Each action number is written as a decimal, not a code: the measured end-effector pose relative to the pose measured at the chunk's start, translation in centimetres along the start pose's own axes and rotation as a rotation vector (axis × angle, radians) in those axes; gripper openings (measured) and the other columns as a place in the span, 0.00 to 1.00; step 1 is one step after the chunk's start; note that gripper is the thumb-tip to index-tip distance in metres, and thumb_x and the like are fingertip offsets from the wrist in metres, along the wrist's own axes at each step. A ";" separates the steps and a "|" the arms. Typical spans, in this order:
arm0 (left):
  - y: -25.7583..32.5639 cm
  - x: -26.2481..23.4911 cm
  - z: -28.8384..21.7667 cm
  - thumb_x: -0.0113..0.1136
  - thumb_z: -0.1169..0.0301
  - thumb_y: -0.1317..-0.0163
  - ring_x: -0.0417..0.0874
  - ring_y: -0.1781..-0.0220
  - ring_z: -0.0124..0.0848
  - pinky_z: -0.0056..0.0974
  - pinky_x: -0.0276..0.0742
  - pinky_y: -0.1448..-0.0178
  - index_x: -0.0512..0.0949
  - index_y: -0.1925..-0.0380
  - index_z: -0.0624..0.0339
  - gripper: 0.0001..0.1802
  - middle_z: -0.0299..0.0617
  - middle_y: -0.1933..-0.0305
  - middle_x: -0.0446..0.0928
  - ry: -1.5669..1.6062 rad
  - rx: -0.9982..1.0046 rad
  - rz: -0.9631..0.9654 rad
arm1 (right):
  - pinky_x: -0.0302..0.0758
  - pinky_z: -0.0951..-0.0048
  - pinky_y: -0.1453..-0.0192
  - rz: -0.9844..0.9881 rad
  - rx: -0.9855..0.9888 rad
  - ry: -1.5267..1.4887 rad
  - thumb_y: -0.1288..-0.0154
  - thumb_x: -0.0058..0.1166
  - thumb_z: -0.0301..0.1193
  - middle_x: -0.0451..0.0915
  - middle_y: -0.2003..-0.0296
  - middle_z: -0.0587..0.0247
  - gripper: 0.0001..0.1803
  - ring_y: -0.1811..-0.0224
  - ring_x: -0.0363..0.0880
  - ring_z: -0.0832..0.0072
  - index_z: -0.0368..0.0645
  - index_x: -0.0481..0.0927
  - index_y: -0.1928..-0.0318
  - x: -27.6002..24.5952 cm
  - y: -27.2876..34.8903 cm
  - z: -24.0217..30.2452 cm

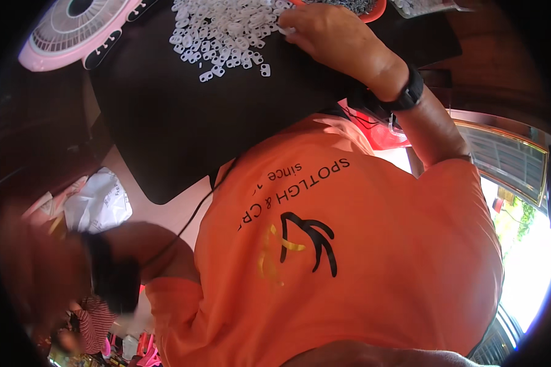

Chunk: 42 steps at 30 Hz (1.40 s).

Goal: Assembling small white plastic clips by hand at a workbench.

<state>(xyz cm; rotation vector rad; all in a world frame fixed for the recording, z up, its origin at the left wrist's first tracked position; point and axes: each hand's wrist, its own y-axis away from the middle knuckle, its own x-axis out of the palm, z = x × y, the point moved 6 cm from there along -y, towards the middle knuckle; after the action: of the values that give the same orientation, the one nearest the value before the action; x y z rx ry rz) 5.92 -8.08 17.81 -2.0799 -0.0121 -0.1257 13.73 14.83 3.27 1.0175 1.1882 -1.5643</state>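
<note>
At the top of the head view, my right hand (pixel 332 40) is closed, with its fingertips pinched at the edge of a heap of small white plastic pieces (pixel 226 30). A small whitish piece (pixel 287 30) shows at those fingertips. Each loose piece is flat, with holes in it. Close beyond the hand is an orange bowl (pixel 378 11) of small grey metal-looking parts. My left hand (pixel 52 275) is far off to the lower left, beside the table, dark and smeared by motion; its fingers cannot be made out.
The heap lies on a black tabletop (pixel 165 128). A pink and white fan (pixel 73 30) stands at the far left. At the far right is a clear bag (pixel 425 6) of small pieces. Left of the table is a white plastic bag (pixel 98 199). A dark cord (pixel 196 211) hangs across my left arm.
</note>
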 end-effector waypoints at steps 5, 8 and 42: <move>5.4 -9.3 12.3 0.42 0.64 0.35 0.73 0.69 0.34 0.35 0.67 0.63 0.73 0.67 0.71 0.18 0.49 0.69 0.74 -0.008 -0.673 -0.517 | 0.74 0.66 0.63 0.006 -0.155 -0.314 0.43 0.57 0.26 0.78 0.69 0.61 0.06 0.67 0.79 0.62 0.41 0.79 0.64 0.7 0.0 -0.2; 6.2 -7.6 15.6 0.41 0.64 0.33 0.71 0.70 0.32 0.34 0.64 0.63 0.72 0.66 0.68 0.16 0.42 0.73 0.70 0.042 -0.871 -0.466 | 0.74 0.62 0.62 0.157 -0.210 -0.341 0.44 0.57 0.28 0.78 0.67 0.60 0.08 0.64 0.78 0.60 0.43 0.80 0.63 0.7 0.4 2.0; 10.3 -6.2 19.4 0.47 0.67 0.35 0.73 0.74 0.27 0.30 0.68 0.67 0.70 0.66 0.60 0.08 0.36 0.75 0.70 0.192 -0.927 -0.703 | 0.76 0.75 0.67 -0.281 -0.110 -0.663 0.48 0.65 0.27 0.78 0.69 0.64 0.10 0.68 0.80 0.71 0.42 0.80 0.64 -0.4 -4.2 1.4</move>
<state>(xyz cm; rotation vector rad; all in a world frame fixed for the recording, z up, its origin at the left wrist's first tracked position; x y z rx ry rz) 2.04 4.06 -1.13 -2.8760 -0.6836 -0.8987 9.67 14.08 4.90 0.2146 0.9480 -1.8298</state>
